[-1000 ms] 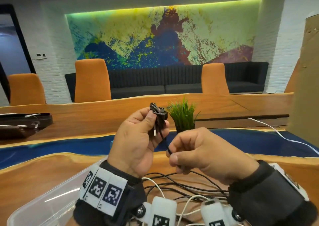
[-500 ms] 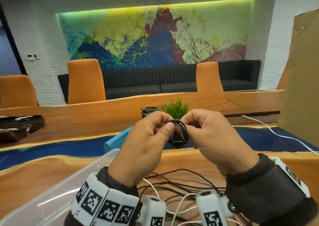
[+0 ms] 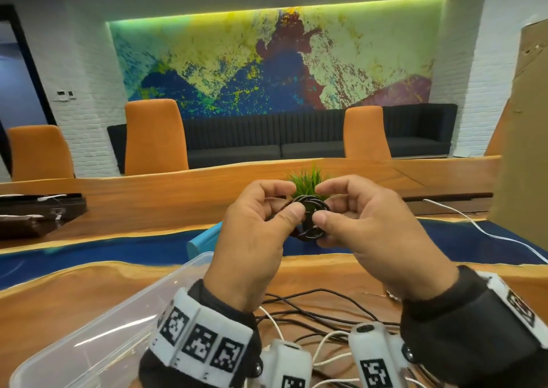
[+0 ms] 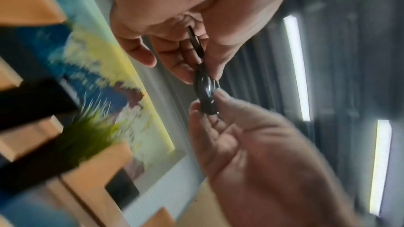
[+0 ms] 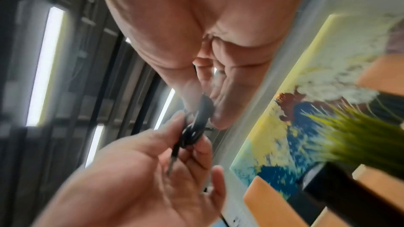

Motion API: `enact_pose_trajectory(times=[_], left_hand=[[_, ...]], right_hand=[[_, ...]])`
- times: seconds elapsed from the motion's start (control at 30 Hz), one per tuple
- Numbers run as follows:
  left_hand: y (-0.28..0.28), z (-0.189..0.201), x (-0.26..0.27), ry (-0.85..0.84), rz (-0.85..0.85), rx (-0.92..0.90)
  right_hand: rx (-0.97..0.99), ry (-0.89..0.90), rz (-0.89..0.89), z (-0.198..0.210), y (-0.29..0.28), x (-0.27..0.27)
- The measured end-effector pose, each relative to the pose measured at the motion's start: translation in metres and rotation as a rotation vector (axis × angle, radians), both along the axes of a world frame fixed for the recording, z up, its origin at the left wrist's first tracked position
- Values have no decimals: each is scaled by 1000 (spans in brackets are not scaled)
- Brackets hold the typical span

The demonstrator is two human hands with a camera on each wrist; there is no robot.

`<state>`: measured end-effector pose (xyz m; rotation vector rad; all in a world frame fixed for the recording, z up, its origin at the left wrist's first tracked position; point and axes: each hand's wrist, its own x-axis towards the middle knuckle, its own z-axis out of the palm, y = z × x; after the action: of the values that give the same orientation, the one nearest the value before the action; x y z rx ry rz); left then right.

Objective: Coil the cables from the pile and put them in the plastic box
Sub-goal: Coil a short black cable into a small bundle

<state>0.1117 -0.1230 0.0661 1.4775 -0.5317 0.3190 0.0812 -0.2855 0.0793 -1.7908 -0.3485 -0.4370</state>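
A small coil of black cable is held up in front of me, above the table. My left hand pinches its left side between thumb and fingers. My right hand pinches its right side the same way. The ring faces me in the head view. In the left wrist view the coil shows edge-on between both hands' fingertips, and a short plug end lies against the left palm. The right wrist view shows the coil the same way. The clear plastic box sits low on the left. The pile of loose black and white cables lies under my wrists.
A potted green plant stands just behind the hands. A light blue object lies beyond the box. A white cable trails across the right of the table, beside a cardboard sheet. A dark case sits far left.
A second ago my left hand held the bundle while my right pulled its trailing end. The hands have come together, and both now pinch the closed coil, turned face-on.
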Motion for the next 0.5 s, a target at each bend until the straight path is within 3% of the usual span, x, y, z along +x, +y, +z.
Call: enact_pose_trajectory(times=[0.13, 0.23, 0.33, 0.43, 0.5], left_hand=[[0, 2, 1, 373, -366, -304], [0, -2, 2, 488, -551, -477], [-3, -8, 4, 545, -545, -524], [-6, -10, 9, 490, -414, -391], [-6, -9, 11, 448, -343, -375]], right_hand=[[324, 149, 213, -4, -8, 8], [350, 142, 323, -7, -11, 10], [159, 26, 236, -11, -9, 13], [-214, -266, 36, -11, -12, 13], [-295, -397, 16, -9, -16, 13]])
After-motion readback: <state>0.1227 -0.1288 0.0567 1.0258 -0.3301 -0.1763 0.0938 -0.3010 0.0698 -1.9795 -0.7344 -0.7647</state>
